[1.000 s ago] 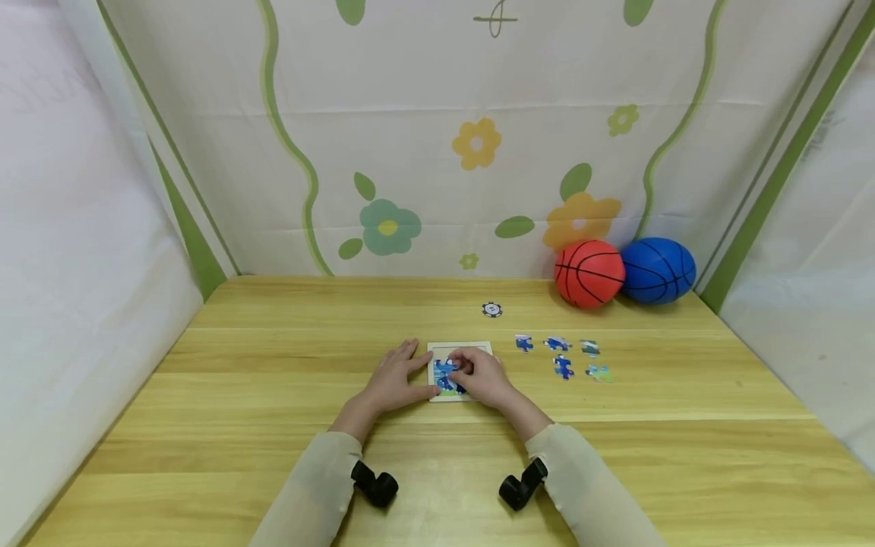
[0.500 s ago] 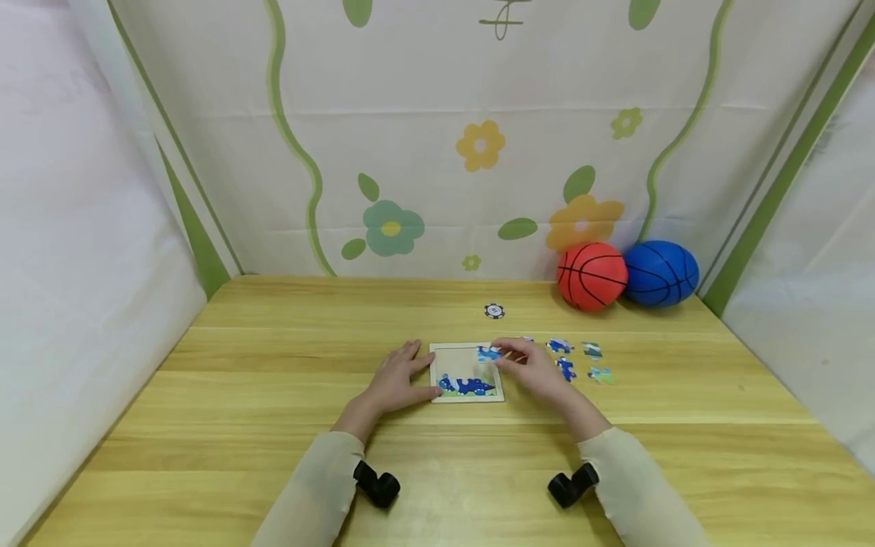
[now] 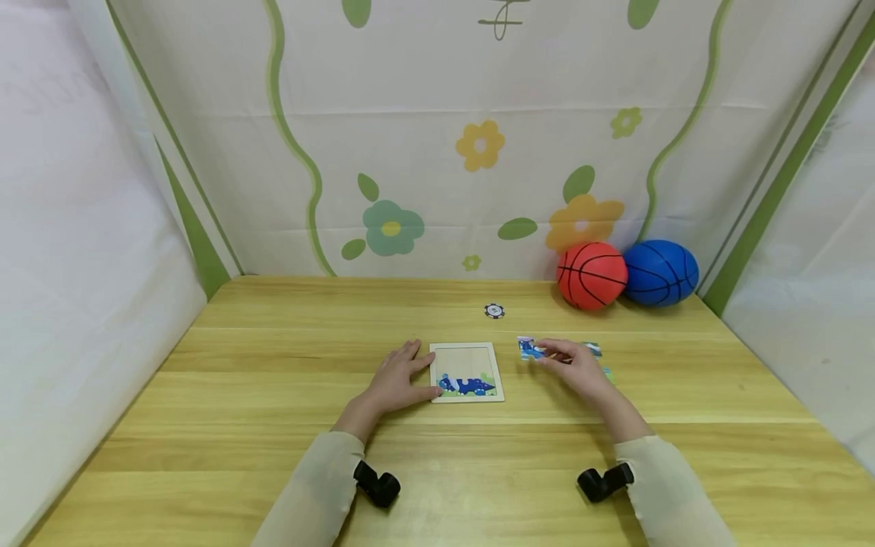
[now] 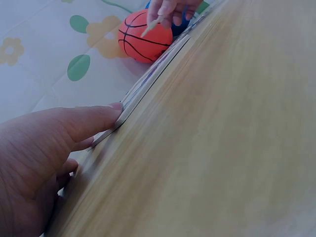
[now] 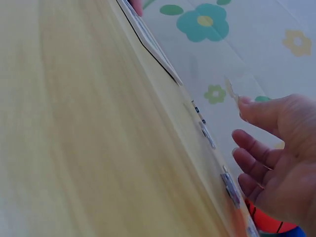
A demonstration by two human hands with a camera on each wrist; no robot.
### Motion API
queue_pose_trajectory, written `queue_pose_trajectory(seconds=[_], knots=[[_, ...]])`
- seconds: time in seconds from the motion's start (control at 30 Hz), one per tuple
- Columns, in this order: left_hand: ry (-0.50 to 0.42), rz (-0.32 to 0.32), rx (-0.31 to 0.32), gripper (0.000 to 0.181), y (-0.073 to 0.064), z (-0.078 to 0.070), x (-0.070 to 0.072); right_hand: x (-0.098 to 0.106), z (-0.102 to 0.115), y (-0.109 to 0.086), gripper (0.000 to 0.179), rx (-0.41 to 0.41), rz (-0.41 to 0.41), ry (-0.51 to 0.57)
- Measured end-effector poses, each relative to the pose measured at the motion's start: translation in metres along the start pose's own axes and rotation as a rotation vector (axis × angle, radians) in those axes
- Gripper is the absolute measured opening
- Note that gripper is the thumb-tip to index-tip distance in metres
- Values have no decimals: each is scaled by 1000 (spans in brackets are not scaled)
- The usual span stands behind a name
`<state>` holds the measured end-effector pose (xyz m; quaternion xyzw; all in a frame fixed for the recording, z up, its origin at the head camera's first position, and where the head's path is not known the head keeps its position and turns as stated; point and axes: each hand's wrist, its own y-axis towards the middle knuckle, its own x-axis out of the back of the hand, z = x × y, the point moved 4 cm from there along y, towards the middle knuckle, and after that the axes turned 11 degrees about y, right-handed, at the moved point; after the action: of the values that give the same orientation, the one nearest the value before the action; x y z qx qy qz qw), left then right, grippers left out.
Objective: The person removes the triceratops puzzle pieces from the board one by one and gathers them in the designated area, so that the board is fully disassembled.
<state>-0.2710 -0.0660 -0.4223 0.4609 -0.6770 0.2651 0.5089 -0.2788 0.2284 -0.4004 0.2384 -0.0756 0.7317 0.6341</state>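
Observation:
In the head view a square wooden puzzle tray (image 3: 468, 362) lies mid-table, its bottom row filled with pieces of a dark blue dinosaur picture. My left hand (image 3: 396, 380) rests at the tray's left side, thumb and fingers spread and touching its rim. To the right of the tray, my right hand (image 3: 576, 368) pinches a jigsaw piece (image 5: 231, 90) between thumb and index finger. The right wrist view shows this piece held above the table, with loose jigsaw pieces (image 5: 230, 188) lying below. Some loose pieces are hidden behind the right hand in the head view.
Behind the tray lies a round poker-chip-like disc (image 3: 494, 311). A red ball (image 3: 592, 276) and a blue ball (image 3: 661, 273) with black lines sit at the table's back right, before a flower-printed cloth (image 3: 437, 152).
My right hand has moved right from above the tray, taking the light blue piece out over the loose pieces. The left hand stays at the tray's left side.

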Motion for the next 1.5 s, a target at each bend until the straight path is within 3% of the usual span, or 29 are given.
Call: queue_pose_trajectory(seconds=[0.27, 0.73, 1.5], knots=[[1, 2, -2, 69, 0, 0, 0, 2, -15, -2, 29, -65, -3, -5], [-1, 5, -3, 70, 0, 0, 1, -5, -15, -2, 25, 74, -4, -167], [0, -2, -5, 69, -1, -1, 1, -6, -12, -3, 33, 35, 39, -247]])
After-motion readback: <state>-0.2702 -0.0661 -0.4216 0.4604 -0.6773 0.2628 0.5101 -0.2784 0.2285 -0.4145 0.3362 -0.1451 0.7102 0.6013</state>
